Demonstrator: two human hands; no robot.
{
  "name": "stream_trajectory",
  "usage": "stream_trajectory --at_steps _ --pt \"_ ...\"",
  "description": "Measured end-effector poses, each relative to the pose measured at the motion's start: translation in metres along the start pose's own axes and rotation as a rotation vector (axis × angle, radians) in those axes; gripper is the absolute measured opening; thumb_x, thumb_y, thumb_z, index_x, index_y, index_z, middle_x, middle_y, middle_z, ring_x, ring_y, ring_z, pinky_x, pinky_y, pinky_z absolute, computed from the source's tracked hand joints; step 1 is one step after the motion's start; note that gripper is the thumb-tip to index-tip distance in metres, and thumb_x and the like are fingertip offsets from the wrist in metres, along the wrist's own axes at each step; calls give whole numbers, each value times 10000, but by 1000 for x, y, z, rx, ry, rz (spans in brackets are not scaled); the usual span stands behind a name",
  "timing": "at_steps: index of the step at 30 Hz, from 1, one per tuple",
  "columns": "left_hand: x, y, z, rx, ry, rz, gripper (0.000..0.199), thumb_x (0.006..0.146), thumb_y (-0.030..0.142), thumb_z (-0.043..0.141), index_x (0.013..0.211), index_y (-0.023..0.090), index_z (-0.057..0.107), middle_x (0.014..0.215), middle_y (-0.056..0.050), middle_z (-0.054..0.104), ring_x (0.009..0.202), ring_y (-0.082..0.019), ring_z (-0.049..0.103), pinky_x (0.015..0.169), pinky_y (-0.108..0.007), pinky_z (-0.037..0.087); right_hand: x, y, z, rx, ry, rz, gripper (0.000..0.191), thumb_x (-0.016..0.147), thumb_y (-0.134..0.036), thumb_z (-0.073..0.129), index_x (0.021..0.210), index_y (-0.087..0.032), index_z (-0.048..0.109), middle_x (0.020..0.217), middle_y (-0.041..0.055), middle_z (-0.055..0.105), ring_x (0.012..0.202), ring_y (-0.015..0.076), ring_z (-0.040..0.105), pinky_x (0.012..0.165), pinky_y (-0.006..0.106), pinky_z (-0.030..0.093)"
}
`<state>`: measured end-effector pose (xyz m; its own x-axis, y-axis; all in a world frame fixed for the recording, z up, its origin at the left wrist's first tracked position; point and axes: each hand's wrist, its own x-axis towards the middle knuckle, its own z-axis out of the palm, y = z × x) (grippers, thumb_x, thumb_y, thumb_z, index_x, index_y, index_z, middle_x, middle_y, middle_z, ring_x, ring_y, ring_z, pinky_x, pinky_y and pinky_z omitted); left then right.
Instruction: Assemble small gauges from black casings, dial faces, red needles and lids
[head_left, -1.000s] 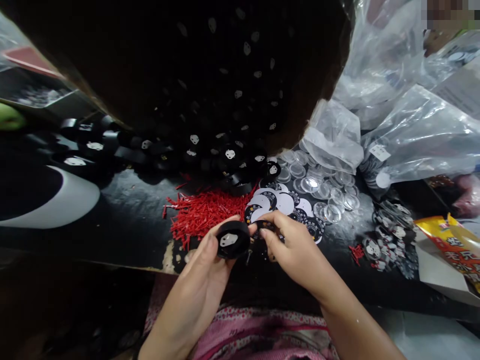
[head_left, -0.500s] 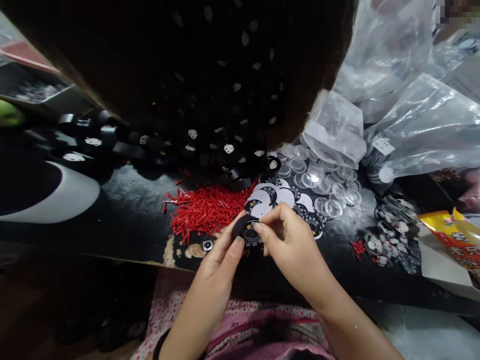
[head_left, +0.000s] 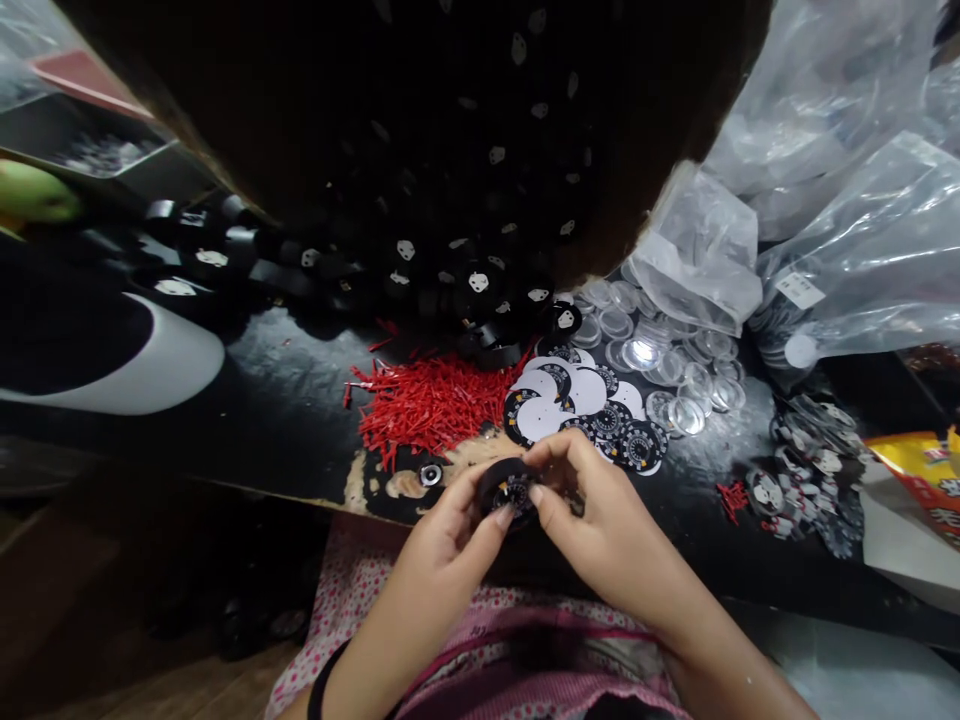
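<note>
Close to the table's front edge, my left hand (head_left: 459,535) grips the left side of a round black case (head_left: 491,480). A black dial with white and orange marks (head_left: 516,494) shows at the case's opening. My right hand (head_left: 577,490) is closed on the right side, its thumb on the dial; its other fingertips are partly hidden behind. Beyond my hands lie a heap of red slivers (head_left: 435,400) and overlapping white and black printed discs (head_left: 589,392). A small round metal-rimmed piece (head_left: 430,474) sits left of my hands.
Clear plastic rings (head_left: 686,385) lie at the right, below plastic bags (head_left: 862,250). A large box with black cases (head_left: 480,282) tips toward the table. A white-rimmed container (head_left: 180,360) stands left. Small metal parts (head_left: 810,480) and a yellow packet (head_left: 919,470) are far right.
The view has shifted, so the table's things appear further right. Both hands hold the case and dial slightly lower, nearer the table's edge, and the case is tilted differently.
</note>
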<state>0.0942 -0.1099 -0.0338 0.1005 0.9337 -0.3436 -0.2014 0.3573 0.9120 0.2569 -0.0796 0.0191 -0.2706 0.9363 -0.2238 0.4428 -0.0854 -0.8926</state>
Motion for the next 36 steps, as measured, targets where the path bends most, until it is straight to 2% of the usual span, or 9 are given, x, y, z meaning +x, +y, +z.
stream_trajectory --at_steps 4,7,11,14,20,24,29,33,36 --pt "-10 0 -21 55 162 -6 294 828 359 718 1110 279 727 1154 -34 722 1114 -252 651 993 -328 514 9 -5 6 -164 -57 -125 150 931 -165 531 1039 -224 617 969 7 711 853 149 639 782 290 458" --pt "-11 10 -31 -87 323 -14 319 816 373 732 1123 291 703 1126 -4 719 1045 -212 658 901 -256 542 33 -9 20 -552 5 -211 121 948 -210 534 959 -193 654 958 60 719 941 232 630 877 395 413" --pt "-5 32 -32 -277 361 -53 282 817 303 739 1087 247 677 1117 -18 720 1076 -200 654 912 -237 541 58 -12 35 -935 21 -250 155 952 -238 532 972 -133 644 979 140 697 952 307 611 865 469 395" --pt "-2 38 -29 -365 343 -49 233 838 258 715 1063 213 672 1145 -53 726 1124 -228 654 988 -306 529 59 -11 32 -898 9 -224 143 962 -216 521 937 -142 641 958 121 697 934 288 613 843 446 394" --pt "-2 25 -17 -569 160 -107 198 914 286 623 1101 244 672 1215 -77 714 1179 -284 644 1022 -487 515 37 -9 19 -572 -19 -150 119 964 -218 569 892 -183 657 935 36 685 924 195 594 825 341 373" --pt "0 22 -9 -571 103 -153 201 905 293 638 1093 244 692 1191 -79 728 1124 -269 676 1001 -458 536 26 -8 19 -703 -7 -173 180 986 -229 522 970 -189 697 969 64 681 931 223 576 817 369 350" --pt "1 22 -3 -536 170 -89 193 877 290 678 1048 217 732 1170 -77 740 1166 -256 654 1044 -401 510 17 -3 13 -635 117 -232 171 986 -276 541 1043 -210 689 1056 64 670 987 225 579 840 366 354" --pt "-2 19 1 -484 189 -72 247 861 310 700 1087 217 736 1203 -79 731 1200 -262 635 1062 -377 493 14 -1 8 -599 169 -278 106 967 -257 580 932 -187 652 936 44 682 902 206 580 805 345 344" --pt "-4 19 3 -484 184 -45 239 877 290 684 1098 211 732 1179 -83 740 1187 -259 644 1054 -386 504 12 1 5 -614 187 -307 168 970 -308 585 864 -185 631 878 34 690 838 198 569 782 344 326"
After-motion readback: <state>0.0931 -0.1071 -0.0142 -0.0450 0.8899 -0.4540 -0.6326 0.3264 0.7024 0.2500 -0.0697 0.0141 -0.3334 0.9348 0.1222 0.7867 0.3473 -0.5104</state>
